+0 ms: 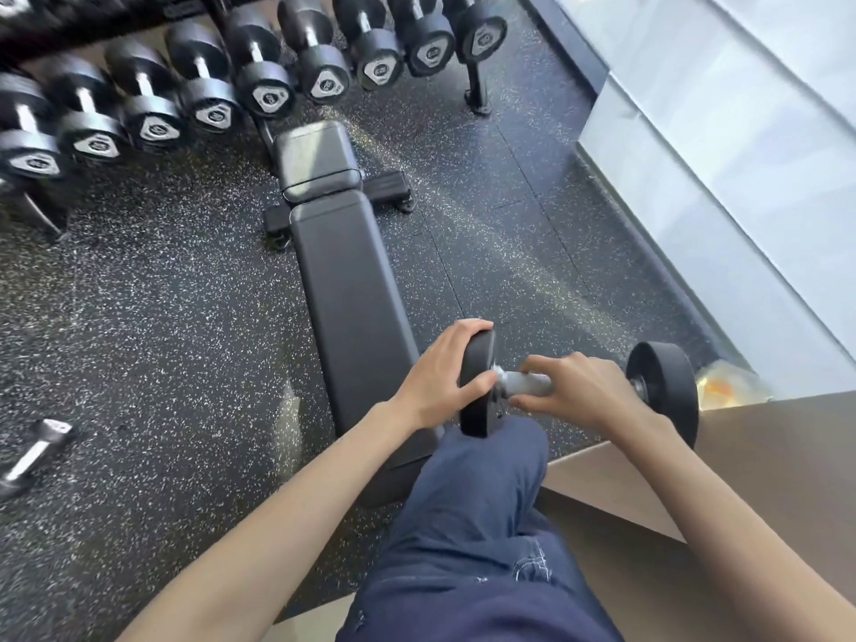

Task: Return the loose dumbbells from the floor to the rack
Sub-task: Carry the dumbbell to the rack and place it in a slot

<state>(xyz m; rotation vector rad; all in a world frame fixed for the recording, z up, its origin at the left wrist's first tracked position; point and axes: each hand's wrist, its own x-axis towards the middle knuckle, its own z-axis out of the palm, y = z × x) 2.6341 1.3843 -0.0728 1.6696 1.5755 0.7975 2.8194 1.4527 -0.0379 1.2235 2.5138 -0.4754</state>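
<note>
I log dumbbell (pixel 666 386) held crosswise. Right hand (pixel 579 391) fingers curled round handle; left hand (pixel 442 373) fingers clamped over one head.

Head cam, steep downward, near hands (pixel 444 377)

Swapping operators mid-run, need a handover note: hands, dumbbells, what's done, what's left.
Left hand: grips the left head of the big dumbbell.
Right hand: grips its handle.
Big dumbbell: off the floor, at the knee, right of the bench, well short of the rack.
Small dumbbell: lying on the floor, far left.
Done: big dumbbell lifted.
Left: rack it, then fetch and rack the small dumbbell. A free rack slot cannot be made out.
</note>
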